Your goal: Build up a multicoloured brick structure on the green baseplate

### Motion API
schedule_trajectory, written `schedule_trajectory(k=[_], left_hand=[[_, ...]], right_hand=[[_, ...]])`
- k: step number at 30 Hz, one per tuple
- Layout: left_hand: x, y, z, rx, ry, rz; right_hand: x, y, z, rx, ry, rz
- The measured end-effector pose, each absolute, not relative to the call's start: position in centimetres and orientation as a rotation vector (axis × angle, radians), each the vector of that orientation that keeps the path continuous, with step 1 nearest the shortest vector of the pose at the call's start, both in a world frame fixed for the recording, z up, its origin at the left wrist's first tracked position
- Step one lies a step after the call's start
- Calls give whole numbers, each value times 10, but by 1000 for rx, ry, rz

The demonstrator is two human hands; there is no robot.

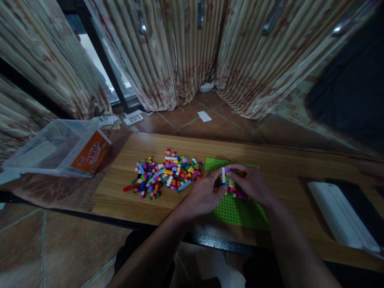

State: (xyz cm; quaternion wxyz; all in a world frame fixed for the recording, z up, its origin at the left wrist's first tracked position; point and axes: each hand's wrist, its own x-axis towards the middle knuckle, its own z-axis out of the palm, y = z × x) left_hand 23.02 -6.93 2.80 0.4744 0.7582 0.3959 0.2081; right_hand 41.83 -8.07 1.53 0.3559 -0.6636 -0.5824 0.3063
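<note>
A small structure of coloured toy bricks [232, 191] sits on the green studded baseplate [234, 214], with a row of white along its left upper edge. My left hand [207, 194] grips its left side, fingers curled and thumb near the front. From the right, my right hand [252, 182] closes over the structure, its fingertips close to the white row. My fingers cover parts of the structure, and any single brick between them is too small to make out. Left of the baseplate lies a loose pile of toy bricks [169, 172] in many colours.
The wooden board [120, 204] carries all this. At the far left stands a clear plastic bin [60, 170] with an orange label. A white object [339, 216] and a dark flat one lie at the right. Curtains [168, 60] hang behind, over a tiled floor.
</note>
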Motion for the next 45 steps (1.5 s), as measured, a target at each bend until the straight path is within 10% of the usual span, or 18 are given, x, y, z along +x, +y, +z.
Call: schedule_trajectory(k=[19, 45], left_hand=[[156, -25, 43, 1725, 1184, 843], [123, -36, 66, 2115, 1473, 84]], right_hand=[[430, -91, 15, -1749, -1135, 744], [422, -92, 25, -1909, -1131, 778]])
